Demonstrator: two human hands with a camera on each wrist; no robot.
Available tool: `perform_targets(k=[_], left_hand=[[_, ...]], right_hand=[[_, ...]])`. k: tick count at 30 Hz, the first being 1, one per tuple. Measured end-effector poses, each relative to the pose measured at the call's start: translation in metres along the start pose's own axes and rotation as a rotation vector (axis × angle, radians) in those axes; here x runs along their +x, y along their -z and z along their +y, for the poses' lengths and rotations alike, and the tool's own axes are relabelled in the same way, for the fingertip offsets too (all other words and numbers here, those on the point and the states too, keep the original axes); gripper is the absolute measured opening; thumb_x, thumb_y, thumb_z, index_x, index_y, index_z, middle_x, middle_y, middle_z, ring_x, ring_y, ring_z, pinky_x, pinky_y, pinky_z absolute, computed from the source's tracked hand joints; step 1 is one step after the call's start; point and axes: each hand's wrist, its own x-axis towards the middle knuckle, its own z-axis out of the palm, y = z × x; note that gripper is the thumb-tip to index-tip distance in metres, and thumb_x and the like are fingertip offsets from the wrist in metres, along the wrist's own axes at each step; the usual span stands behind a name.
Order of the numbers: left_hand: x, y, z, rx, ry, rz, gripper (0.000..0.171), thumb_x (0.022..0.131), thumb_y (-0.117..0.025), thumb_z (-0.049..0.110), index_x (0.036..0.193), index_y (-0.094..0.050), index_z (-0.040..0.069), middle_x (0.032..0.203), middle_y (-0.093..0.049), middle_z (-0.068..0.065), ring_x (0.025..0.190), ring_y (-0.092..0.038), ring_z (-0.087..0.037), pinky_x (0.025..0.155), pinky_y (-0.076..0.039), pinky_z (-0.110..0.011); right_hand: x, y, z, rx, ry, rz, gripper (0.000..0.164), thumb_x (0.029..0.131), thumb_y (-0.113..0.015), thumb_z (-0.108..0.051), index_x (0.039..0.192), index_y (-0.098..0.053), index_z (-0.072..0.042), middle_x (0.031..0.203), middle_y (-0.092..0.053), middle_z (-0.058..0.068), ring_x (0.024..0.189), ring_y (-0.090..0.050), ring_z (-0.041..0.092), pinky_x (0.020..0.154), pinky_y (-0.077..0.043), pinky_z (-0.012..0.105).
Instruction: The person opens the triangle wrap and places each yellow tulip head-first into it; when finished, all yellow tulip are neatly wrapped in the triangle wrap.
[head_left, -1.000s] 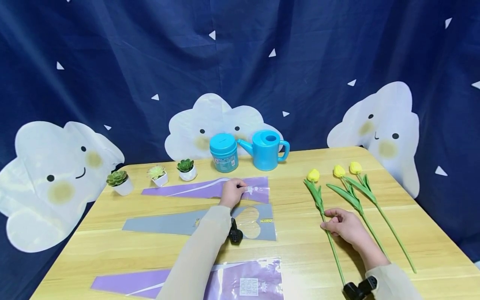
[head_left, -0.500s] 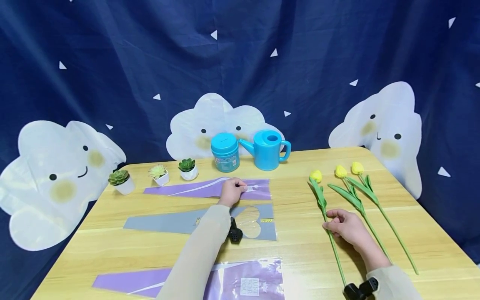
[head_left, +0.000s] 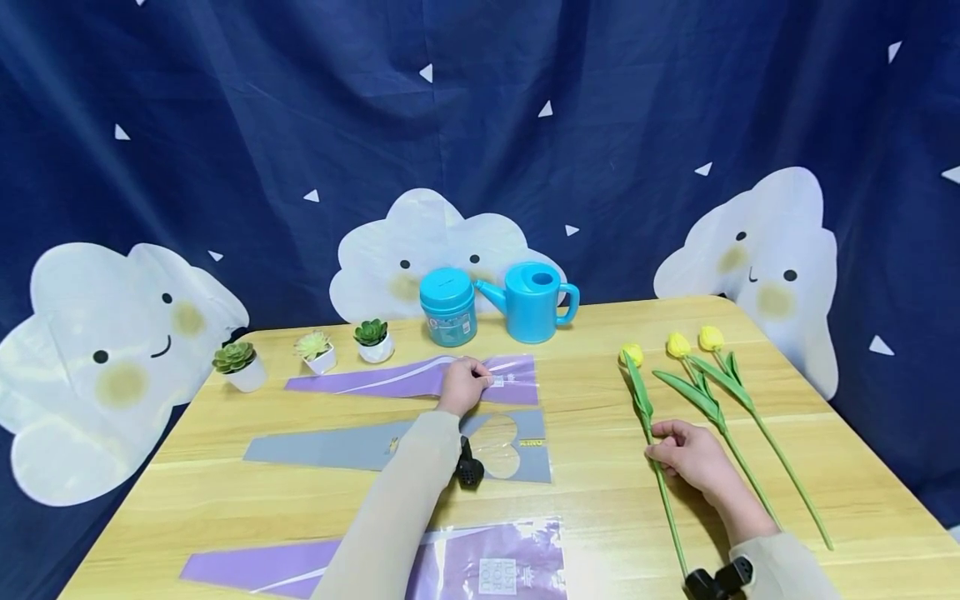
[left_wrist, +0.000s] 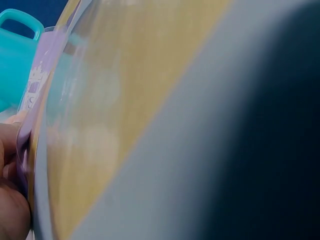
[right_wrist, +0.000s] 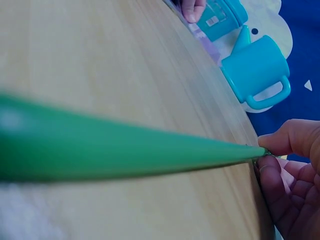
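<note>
In the head view my left hand (head_left: 461, 387) pinches the rearmost purple flower sleeve (head_left: 390, 379), which lies flat on the table with a white stripe and white print. The left wrist view shows the fingers at the edge of this purple sleeve (left_wrist: 44, 60), much of the hand out of frame. On the right, my right hand (head_left: 693, 457) pinches the green stem of a yellow tulip (head_left: 641, 396) between thumb and fingers. Its stem (right_wrist: 100, 142) runs large across the right wrist view to the fingertips. Two more yellow tulips (head_left: 678, 346) (head_left: 712, 338) lie just right of that hand.
A grey sleeve (head_left: 322, 446) with a heart-shaped window lies under the left forearm, another purple sleeve (head_left: 487, 562) nearer the front. Behind stand a blue lidded tub (head_left: 448, 307), a blue watering can (head_left: 532, 304) and three potted succulents (head_left: 246, 369) (head_left: 318, 354) (head_left: 373, 342).
Over the last second, the right hand and the tulip's head have shifted slightly to the right. The left hand has stayed at the purple sleeve, almost still.
</note>
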Motion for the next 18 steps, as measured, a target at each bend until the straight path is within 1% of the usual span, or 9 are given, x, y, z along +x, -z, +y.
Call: perform_targets(k=[5,11,15,18], left_hand=[[0.0009,-0.0008,-0.0026,0.001,-0.002,0.001,0.008,0.08,-0.07,0.006,0.073,-0.066,0.005,0.085,-0.062,-0.007,0.091,-0.058,-0.024,0.088,-0.045,-0.038],[0.0013,-0.0005,-0.0038,-0.019,0.025,0.0,0.014,0.079,-0.07,0.004,0.068,-0.063,0.005,0.081,-0.06,-0.005,0.084,-0.057,-0.022,0.085,-0.046,-0.038],[0.0009,-0.0001,-0.0029,-0.025,0.011,0.002,0.016,0.08,-0.069,0.003,0.066,-0.061,0.005,0.079,-0.059,-0.005,0.082,-0.056,-0.022,0.083,-0.046,-0.038],[0.0001,0.0001,-0.0028,-0.007,-0.001,0.0,0.017,0.081,-0.068,0.004,0.066,-0.06,0.005,0.08,-0.058,-0.005,0.082,-0.055,-0.021,0.082,-0.046,-0.038]], right_hand=[[-0.0001,-0.0001,-0.0001,0.0,-0.002,-0.001,0.039,0.081,-0.062,-0.002,0.114,-0.049,0.014,0.072,-0.053,0.002,0.057,-0.049,0.009,0.052,-0.046,0.023],[-0.0006,-0.0001,-0.0006,0.013,-0.003,-0.01,0.039,0.081,-0.062,-0.002,0.114,-0.049,0.014,0.072,-0.052,0.002,0.057,-0.049,0.01,0.052,-0.045,0.023],[-0.0008,0.0007,-0.0007,0.021,-0.003,-0.013,0.039,0.081,-0.061,-0.001,0.115,-0.048,0.014,0.072,-0.052,0.003,0.058,-0.048,0.01,0.052,-0.045,0.023],[-0.0005,0.0011,-0.0005,0.021,-0.002,-0.014,0.039,0.081,-0.061,-0.001,0.114,-0.048,0.015,0.072,-0.052,0.003,0.058,-0.048,0.01,0.052,-0.045,0.023]])
